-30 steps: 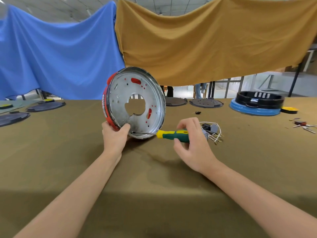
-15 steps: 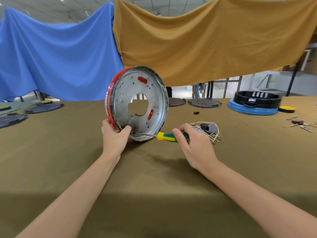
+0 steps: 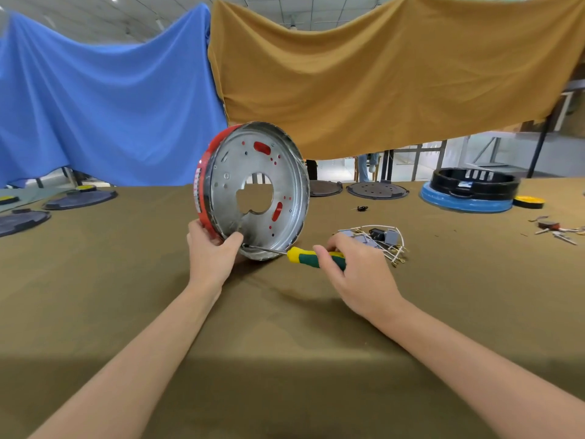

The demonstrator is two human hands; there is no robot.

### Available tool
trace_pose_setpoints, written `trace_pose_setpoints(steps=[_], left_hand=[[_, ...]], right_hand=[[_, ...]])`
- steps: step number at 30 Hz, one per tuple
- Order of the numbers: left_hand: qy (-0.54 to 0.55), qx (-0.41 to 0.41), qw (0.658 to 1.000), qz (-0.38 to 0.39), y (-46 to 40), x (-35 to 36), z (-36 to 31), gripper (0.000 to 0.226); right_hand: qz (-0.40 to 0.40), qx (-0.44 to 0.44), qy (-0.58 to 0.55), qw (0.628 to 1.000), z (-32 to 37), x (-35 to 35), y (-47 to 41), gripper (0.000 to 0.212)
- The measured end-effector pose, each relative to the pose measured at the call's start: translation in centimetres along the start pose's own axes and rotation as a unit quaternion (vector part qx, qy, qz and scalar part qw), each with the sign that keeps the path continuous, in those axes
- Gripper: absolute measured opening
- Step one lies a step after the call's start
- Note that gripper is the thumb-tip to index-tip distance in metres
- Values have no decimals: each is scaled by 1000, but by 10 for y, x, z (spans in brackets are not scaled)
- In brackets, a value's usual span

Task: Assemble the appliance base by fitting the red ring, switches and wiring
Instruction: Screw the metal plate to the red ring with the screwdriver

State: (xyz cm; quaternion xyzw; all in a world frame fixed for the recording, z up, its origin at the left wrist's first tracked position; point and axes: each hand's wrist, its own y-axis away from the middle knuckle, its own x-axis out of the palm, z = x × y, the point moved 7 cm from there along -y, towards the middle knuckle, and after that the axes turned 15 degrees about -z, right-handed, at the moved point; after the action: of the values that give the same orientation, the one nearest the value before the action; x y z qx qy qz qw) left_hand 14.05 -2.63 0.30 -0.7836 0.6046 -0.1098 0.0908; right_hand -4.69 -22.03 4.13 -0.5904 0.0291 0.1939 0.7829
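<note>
Gripping the yellow-green screwdriver [image 3: 315, 258], the right hand [image 3: 357, 267] has slid back along its handle while the left hand [image 3: 212, 252] keeps clasping the upright metal base [image 3: 258, 191] with its red ring [image 3: 202, 182] on the table [image 3: 285, 327], tip at the lower rim, suggesting fastening continues.

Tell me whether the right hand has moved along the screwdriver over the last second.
Yes. The right hand has slid forward on the screwdriver, covering more of the handle, toward the metal base.
</note>
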Motion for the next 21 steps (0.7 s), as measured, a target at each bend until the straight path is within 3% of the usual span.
trace_pose_setpoints(steps=[4, 7, 11, 16, 21], left_hand=[[-15, 25, 1000, -1, 3, 1, -4, 41], [17, -26, 999, -9, 0, -1, 1, 51], [62, -76, 995, -22, -3, -2, 7, 56], [61, -69, 996, -16, -3, -1, 7, 55], [39, 10, 999, 9, 4, 2, -5, 51]], right_hand=[[18, 25, -8, 999, -1, 1, 1, 31], [53, 18, -76, 996, 6, 4, 2, 19], [82, -7, -112, 990, 10, 8, 4, 20], [28, 4, -104, 994, 6, 3, 2, 17], [-13, -35, -22, 999, 12, -5, 2, 24]])
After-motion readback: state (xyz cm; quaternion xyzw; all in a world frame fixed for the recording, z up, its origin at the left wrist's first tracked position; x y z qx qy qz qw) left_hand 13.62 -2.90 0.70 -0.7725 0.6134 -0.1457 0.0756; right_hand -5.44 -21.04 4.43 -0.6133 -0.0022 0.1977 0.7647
